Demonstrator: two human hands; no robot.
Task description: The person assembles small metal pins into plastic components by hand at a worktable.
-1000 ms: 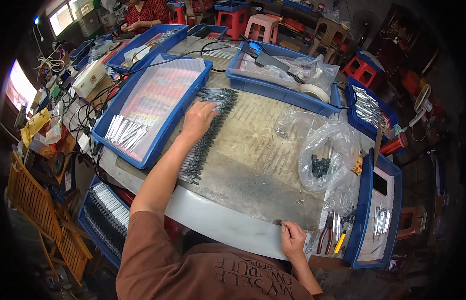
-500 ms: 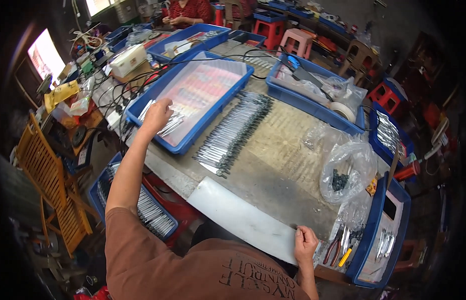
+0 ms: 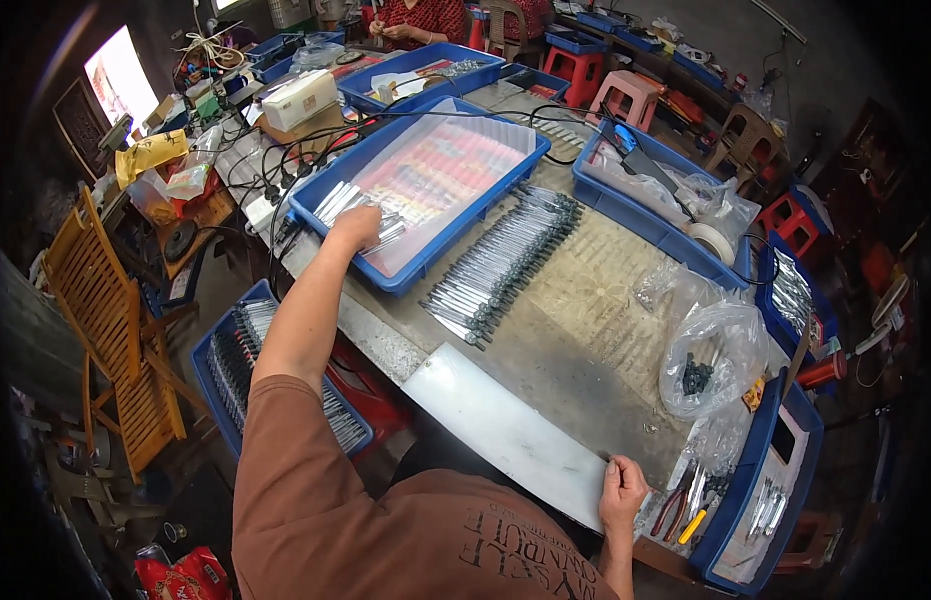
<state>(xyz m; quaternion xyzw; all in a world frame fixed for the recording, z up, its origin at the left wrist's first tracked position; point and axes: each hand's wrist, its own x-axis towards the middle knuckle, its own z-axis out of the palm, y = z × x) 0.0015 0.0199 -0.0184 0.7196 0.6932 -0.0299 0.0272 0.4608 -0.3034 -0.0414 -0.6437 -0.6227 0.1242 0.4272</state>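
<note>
Dim workshop clutter rings the grey bench (image 3: pixel 596 375), with a co-worker in a patterned red top (image 3: pixel 431 18) seated at the far end. At its left edge, my left hand (image 3: pixel 360 228) is down inside a blue tray (image 3: pixel 411 276), over the loose silver rods (image 3: pixel 338 203) at its near end; the fingers are turned away, so I cannot tell whether they pinch one. My right hand (image 3: pixel 623 490) rests at the corner of a white sheet (image 3: pixel 506 425), fingers curled in; whether it grips anything, I cannot tell.

Judging by how things lie, plenty is done: a long row of dark-ended rods (image 3: pixel 506 262) lies side by side just right of the tray, and a lower tray (image 3: pixel 360 444) beside me holds many more. What seems left is the small loose batch under my left hand. Farther right, a clear bag (image 3: pixel 734 330) holds small dark pieces (image 3: pixel 697 375), near red-handled pliers (image 3: pixel 672 512).
</note>
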